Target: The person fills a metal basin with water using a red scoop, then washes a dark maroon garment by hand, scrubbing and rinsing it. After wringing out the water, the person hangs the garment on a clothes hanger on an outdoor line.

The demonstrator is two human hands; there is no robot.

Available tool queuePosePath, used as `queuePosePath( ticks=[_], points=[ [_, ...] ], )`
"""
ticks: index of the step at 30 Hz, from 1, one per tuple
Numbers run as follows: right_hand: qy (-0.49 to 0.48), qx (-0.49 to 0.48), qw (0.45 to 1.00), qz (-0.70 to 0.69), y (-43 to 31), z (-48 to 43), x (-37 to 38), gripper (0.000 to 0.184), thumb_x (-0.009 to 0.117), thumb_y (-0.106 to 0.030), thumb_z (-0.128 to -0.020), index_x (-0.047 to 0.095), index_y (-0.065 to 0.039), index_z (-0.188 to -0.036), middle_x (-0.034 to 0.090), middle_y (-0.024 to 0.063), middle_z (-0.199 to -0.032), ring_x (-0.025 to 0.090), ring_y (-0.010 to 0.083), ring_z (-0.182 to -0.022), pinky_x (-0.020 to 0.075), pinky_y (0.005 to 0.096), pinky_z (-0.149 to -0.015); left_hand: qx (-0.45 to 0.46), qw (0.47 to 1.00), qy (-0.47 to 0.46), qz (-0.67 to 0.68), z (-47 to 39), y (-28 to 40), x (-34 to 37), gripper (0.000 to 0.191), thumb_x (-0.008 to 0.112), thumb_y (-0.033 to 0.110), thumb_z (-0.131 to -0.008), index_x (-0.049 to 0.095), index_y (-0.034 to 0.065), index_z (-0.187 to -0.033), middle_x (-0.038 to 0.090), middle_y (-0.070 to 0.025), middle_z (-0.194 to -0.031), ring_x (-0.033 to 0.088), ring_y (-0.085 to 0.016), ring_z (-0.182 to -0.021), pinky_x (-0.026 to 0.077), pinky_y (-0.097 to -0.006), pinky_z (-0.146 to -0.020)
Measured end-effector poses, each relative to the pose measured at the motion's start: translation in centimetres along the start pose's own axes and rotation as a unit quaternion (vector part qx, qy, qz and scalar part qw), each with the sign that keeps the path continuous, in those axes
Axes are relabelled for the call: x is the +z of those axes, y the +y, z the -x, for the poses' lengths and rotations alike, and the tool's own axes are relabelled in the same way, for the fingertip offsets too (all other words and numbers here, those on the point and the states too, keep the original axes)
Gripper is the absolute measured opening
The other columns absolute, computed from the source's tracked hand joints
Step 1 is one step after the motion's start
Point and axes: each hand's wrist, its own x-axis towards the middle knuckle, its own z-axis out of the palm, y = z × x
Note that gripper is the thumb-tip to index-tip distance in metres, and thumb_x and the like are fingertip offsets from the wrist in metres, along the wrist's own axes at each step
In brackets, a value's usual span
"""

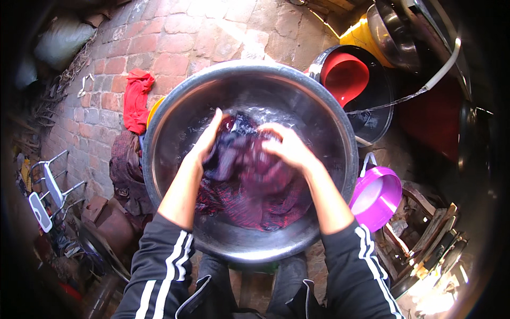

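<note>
A large round metal basin (pixel 249 248) stands before me, with water and a dark red and black patterned cloth (pixel 263 207) in it. My left hand (pixel 208 139) is at the left side of a bunched, wet part of the cloth, thumb raised. On the right, my right hand (pixel 285 145) is over the same bunch, its fingers curved and blurred. Whether either hand grips the cloth is not clear, as the fingertips are partly hidden or blurred.
Left of the basin lie a red cloth (pixel 136 99) and a dark garment (pixel 129 175). At right, water runs from a hose (pixel 444 65) into a black bucket (pixel 378 115) holding a red vessel (pixel 344 77). A purple bucket (pixel 376 199) stands near stacked wood (pixel 430 239).
</note>
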Motion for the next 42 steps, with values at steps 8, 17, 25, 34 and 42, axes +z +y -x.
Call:
queuePosePath(
  ticks=[8, 17, 25, 34, 42],
  points=[
    [0.077, -0.071, 0.935, 0.339, -1.1, 15.0, 5.7, 0.05, 0.068, -0.035, -0.076, 0.052, -0.011, -0.116, 0.036, 0.0222, -0.138, 0.036, 0.039, -0.128, 0.0201, 0.0593, -0.108, 0.3, 0.688, 0.026, -0.661, 12.4, -10.6, 1.9, 0.051, 0.068, 0.026, -0.075, 0.055, 0.0107, -0.123, 0.048, -0.0179, -0.119, 0.04, -0.035, -0.12, 0.022, -0.0566, -0.106],
    [0.096, -0.066, 0.851, 0.511, 5.1, 4.4, 7.4, 0.047, 0.058, -0.045, -0.074, 0.055, -0.008, -0.102, 0.054, 0.0113, -0.105, 0.048, 0.0282, -0.107, 0.0302, 0.0497, -0.097, 0.297, 0.602, 0.14, -0.728, 1.2, -11.9, -0.1, 0.041, 0.062, 0.031, -0.08, 0.057, 0.0049, -0.111, 0.055, -0.0167, -0.106, 0.049, -0.033, -0.102, 0.035, -0.0475, -0.092],
    [0.054, 0.12, 0.884, 0.449, 3.0, -5.3, 4.9, 0.039, 0.043, -0.035, -0.084, 0.069, -0.006, -0.09, 0.068, 0.0168, -0.092, 0.066, 0.0305, -0.092, 0.0496, 0.0428, -0.081, 0.125, 0.668, 0.229, -0.697, -4.6, -6.1, 1.5, 0.045, 0.037, 0.038, -0.093, 0.066, 0.0046, -0.099, 0.066, -0.0195, -0.096, 0.063, -0.036, -0.092, 0.047, -0.0444, -0.086],
    [0.062, 0.194, 0.926, 0.317, 1.6, -5.5, 1.0, 0.055, 0.047, -0.045, -0.086, 0.058, 0.002, -0.115, 0.058, 0.0253, -0.117, 0.055, 0.0371, -0.112, 0.0426, 0.0402, -0.096, 0.148, 0.731, 0.171, -0.643, -5.2, -4.7, -1.3, 0.054, 0.036, 0.045, -0.095, 0.063, -0.0008, -0.105, 0.061, -0.0252, -0.109, 0.06, -0.037, -0.102, 0.045, -0.0441, -0.089],
    [0.322, 0.279, 0.904, -0.009, 9.8, -1.9, -1.9, 0.066, 0.052, -0.051, -0.089, 0.047, 0.0, -0.132, 0.053, 0.0186, -0.129, 0.048, 0.0265, -0.123, 0.0321, 0.0365, -0.105, 0.066, 0.933, 0.179, -0.305, -3.0, -4.2, -4.6, 0.078, 0.033, 0.061, -0.093, 0.033, -0.0003, -0.141, 0.03, -0.0162, -0.149, 0.027, -0.028, -0.138, 0.018, -0.034, -0.113]
  ],
)
